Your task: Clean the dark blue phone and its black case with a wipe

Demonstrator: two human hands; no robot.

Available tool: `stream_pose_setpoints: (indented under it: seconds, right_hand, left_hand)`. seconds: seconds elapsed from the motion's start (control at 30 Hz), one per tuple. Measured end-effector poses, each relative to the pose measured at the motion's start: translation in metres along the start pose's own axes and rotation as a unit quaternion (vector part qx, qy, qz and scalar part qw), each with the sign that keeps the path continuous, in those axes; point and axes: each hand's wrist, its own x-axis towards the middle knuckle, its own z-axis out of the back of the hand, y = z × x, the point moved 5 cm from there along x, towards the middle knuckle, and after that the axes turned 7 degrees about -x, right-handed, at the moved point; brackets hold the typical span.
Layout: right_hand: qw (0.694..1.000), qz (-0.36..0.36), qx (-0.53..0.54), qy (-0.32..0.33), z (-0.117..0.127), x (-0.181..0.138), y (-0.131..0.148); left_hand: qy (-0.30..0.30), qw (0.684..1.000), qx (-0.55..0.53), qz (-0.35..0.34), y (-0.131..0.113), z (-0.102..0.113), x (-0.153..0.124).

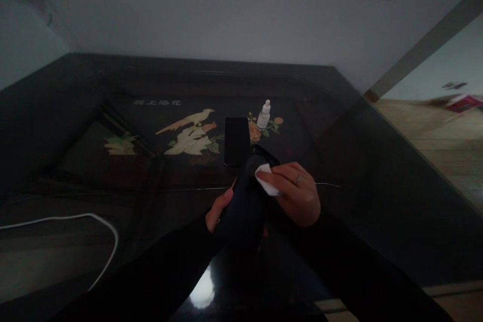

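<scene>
Both forearms enter from the lower edge of the view, each covered to the wrist by a long, close-fitting black sleeve of plain fabric, without visible pattern, seam detail or marking in the dim light. The left hand is bare beyond the cuff, with a long, pale fingernail visible on the thumb. The right hand is likewise bare and carries a thin, light-coloured ring on one finger. No watch or bracelet shows.
</scene>
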Motion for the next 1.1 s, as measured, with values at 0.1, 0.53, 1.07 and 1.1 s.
stream_pose_setpoints:
  seconds: [0.1,0.53,1.07,1.1]
  right_hand:
    - [0.997,-0.064,-0.03,-0.024,-0.001,0.002,-0.029]
    - [0.996,-0.037,-0.078,0.008,-0.004,0.013,-0.029]
    - [0.989,-0.143,-0.016,0.016,0.002,0.021,-0.027]
    - [0.987,-0.157,-0.006,0.016,0.003,0.023,-0.027]
  left_hand:
    - [-0.006,1.0,-0.027,0.0,0.002,-0.004,0.0]
    - [0.011,0.999,-0.024,0.034,0.011,-0.001,0.0]
    - [-0.026,0.974,0.154,-0.163,-0.001,-0.01,-0.004]
    - [-0.033,0.97,0.169,-0.172,0.0,-0.01,-0.005]
